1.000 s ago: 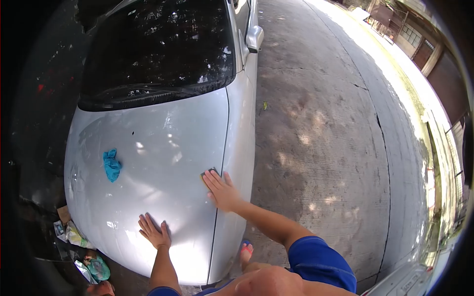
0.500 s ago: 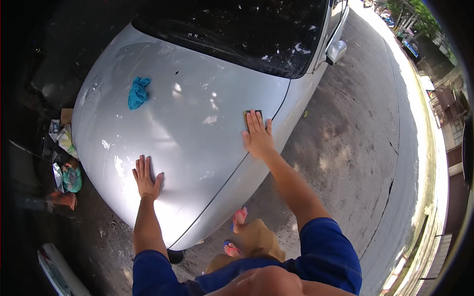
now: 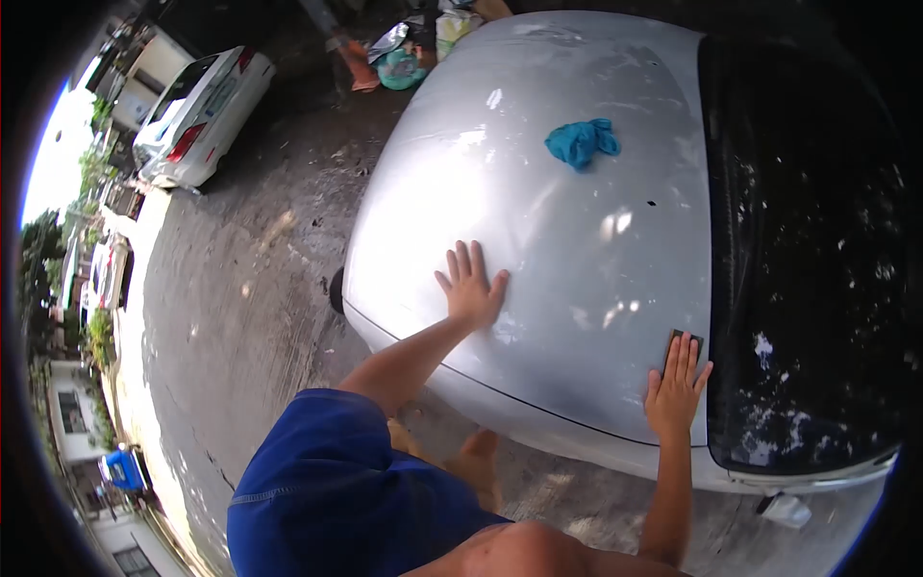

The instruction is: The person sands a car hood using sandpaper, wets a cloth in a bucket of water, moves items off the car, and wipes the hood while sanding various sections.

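Note:
A silver car hood [image 3: 567, 288] fills the middle of the head view. My left hand [image 3: 471, 291] lies flat on it with the fingers spread, holding nothing. Near the windshield edge, my right hand [image 3: 676, 389] presses a small dark, flat pad [image 3: 695, 344] against the hood. The pad's top shows beyond and beside my fingertips; the rest is hidden under them. A crumpled blue cloth [image 3: 582, 143] rests on the hood, beyond both hands.
The dark windshield [image 3: 808, 269] is on the right, with a side mirror [image 3: 785, 511] below it. Bags [image 3: 402, 69] lie on the ground beyond the hood. A white car [image 3: 207, 115] stands at the upper left, and a blue vehicle [image 3: 123, 470] is at the lower left.
The view has swung round, so the windshield now appears on the right. My right hand and the pad are now beside the windshield edge. My left hand still lies on the hood.

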`<state>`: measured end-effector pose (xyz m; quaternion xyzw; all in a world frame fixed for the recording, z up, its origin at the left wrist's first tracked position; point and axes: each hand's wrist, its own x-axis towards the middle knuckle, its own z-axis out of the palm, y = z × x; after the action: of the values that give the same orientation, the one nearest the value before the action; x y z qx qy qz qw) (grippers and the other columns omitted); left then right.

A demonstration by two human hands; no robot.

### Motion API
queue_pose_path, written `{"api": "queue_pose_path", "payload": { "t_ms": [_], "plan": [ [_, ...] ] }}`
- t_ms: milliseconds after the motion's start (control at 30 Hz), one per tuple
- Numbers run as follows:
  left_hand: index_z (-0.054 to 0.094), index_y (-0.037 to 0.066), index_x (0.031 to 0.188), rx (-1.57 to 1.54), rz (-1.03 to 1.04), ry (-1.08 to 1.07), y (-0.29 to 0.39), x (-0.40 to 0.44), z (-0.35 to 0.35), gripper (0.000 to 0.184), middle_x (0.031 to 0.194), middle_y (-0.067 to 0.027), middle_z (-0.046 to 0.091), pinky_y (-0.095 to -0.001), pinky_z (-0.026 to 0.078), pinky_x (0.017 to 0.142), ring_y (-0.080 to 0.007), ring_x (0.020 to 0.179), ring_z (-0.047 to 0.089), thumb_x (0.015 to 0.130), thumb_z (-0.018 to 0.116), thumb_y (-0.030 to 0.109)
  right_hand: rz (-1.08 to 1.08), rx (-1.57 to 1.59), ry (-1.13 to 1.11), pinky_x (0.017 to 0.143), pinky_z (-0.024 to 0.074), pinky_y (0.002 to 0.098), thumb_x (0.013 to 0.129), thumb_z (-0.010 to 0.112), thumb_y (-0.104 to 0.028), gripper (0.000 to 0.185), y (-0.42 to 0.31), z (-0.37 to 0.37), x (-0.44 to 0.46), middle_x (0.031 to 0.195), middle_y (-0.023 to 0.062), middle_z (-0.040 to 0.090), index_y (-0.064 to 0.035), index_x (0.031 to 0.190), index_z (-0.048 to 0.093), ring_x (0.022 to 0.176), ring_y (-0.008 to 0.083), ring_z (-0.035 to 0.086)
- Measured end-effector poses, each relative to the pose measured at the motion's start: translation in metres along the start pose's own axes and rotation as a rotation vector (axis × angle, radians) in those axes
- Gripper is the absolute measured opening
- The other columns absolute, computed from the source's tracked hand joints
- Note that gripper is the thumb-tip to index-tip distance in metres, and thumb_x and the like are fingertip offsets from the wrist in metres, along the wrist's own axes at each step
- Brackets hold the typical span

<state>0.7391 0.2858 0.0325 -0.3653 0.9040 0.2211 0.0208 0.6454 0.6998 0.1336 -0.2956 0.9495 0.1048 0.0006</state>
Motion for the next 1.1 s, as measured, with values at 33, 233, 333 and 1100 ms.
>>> {"api": "queue_pose_path", "payload": {
  "t_ms": [33, 233, 333, 1100],
  "plan": [
    [0.011, 0.007, 0.171, -0.007, -0.028, -0.005, 0.011, -0.012, 0.001, 0.092, 0.178, -0.0246, 0.005, -0.0724, 0.0, 0.125, -0.0453, 0.164, 0.0, 0.105, 0.04, 0.065, -0.043, -0.008, -0.036, 0.132, 0.0023, 0.058, 0.111, 0.036, -0.039, 0.07, 0.006, -0.008, 0.027, 0.179, 0.0108, 0.017, -0.0036, 0.17, 0.02, 0.166, 0.0285, 0.012],
    [0.012, 0.012, 0.172, -0.038, -0.069, 0.033, 0.024, -0.03, -0.001, 0.094, 0.178, -0.0222, 0.005, -0.0686, 0.003, 0.127, -0.0432, 0.165, 0.0, 0.103, 0.04, 0.068, 0.037, -0.165, -0.126, 0.133, 0.0014, 0.0566, 0.115, 0.025, -0.043, 0.066, 0.027, -0.033, 0.283, 0.181, 0.0019, 0.01, -0.0133, 0.173, 0.014, 0.166, 0.0198, 0.008],
    [0.014, 0.011, 0.172, -0.097, -0.066, 0.055, 0.026, -0.033, -0.005, 0.094, 0.178, -0.0224, 0.005, -0.068, 0.003, 0.128, -0.0429, 0.165, 0.0, 0.102, 0.041, 0.069, 0.094, -0.208, -0.104, 0.133, 0.0032, 0.0559, 0.116, 0.022, -0.045, 0.065, 0.027, -0.03, 0.367, 0.181, 0.0013, 0.01, -0.0135, 0.173, 0.013, 0.166, 0.019, 0.009],
    [0.015, 0.021, 0.172, -0.097, -0.481, 0.088, 0.067, 0.059, 0.005, 0.091, 0.177, -0.0257, 0.004, -0.0868, 0.003, 0.114, -0.0554, 0.161, -0.001, 0.1, 0.038, 0.071, -0.095, 0.032, 0.034, 0.131, -0.0007, 0.0626, 0.112, 0.032, -0.045, 0.071, 0.044, -0.002, 0.214, 0.18, 0.0077, 0.015, -0.0073, 0.171, 0.019, 0.166, 0.0233, 0.011]
  ]
}}
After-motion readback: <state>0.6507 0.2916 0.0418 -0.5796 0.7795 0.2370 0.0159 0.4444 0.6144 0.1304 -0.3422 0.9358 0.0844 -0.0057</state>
